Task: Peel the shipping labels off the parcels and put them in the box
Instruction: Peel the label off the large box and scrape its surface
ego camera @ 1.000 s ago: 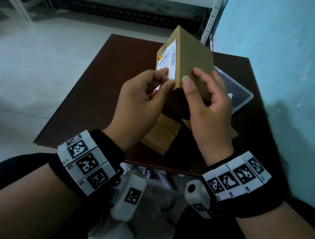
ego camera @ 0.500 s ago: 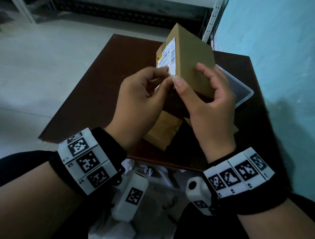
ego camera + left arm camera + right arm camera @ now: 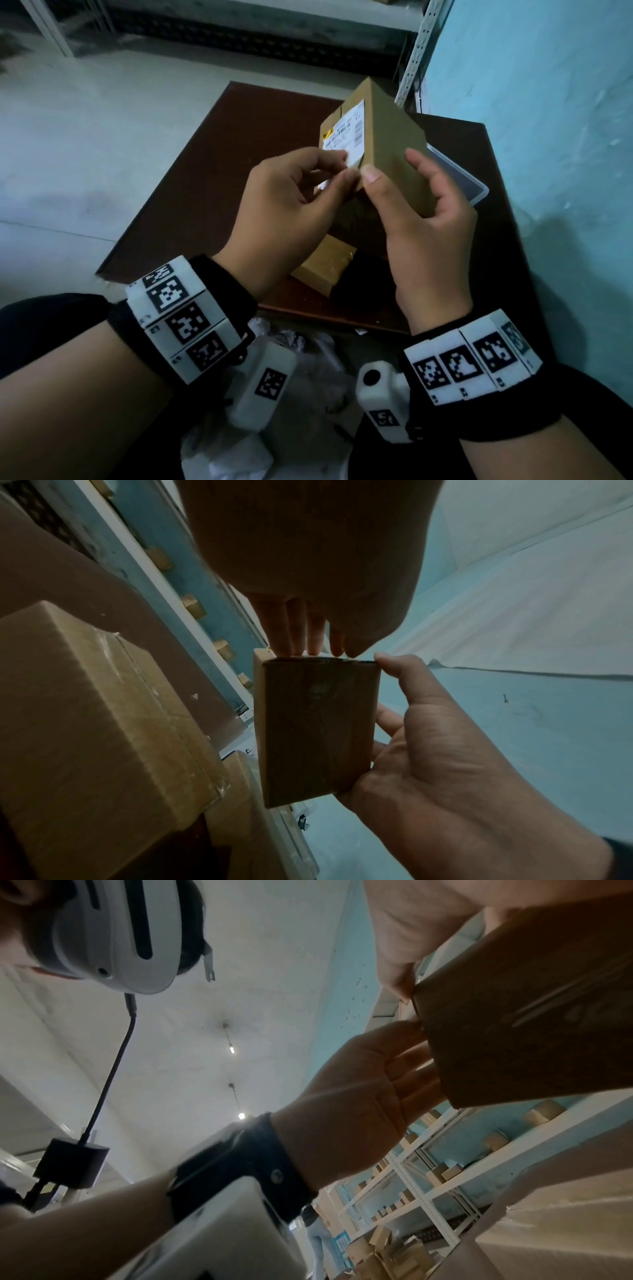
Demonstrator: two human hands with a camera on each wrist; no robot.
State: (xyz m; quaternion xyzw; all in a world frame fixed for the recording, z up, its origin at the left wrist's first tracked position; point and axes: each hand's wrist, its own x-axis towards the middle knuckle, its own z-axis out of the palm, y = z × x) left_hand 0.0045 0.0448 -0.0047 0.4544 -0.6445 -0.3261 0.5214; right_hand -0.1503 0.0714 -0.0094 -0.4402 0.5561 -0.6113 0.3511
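Observation:
A small brown cardboard parcel (image 3: 394, 137) is held up above the table, with a white shipping label (image 3: 346, 133) on its left face. My left hand (image 3: 346, 169) pinches the label's lower corner between thumb and forefinger. My right hand (image 3: 394, 168) grips the parcel, thumb on its near edge and fingers on the right face. The left wrist view shows the parcel's bottom (image 3: 315, 731) and the right hand (image 3: 445, 764) round it. In the right wrist view the left hand (image 3: 369, 1085) is at the parcel (image 3: 531, 1015). A clear plastic box (image 3: 472, 185) sits behind, partly hidden.
Another brown parcel (image 3: 325, 270) lies on the dark brown table (image 3: 212, 171) under my hands. A blue wall (image 3: 548, 137) stands close on the right. White metal shelving (image 3: 445, 1164) holds several small cartons. Crumpled plastic (image 3: 291, 342) lies below the table's near edge.
My right thumb slid along the parcel's near edge to the label's lower corner and met the left thumb. The left fingers now pinch that corner. The parcel stays raised.

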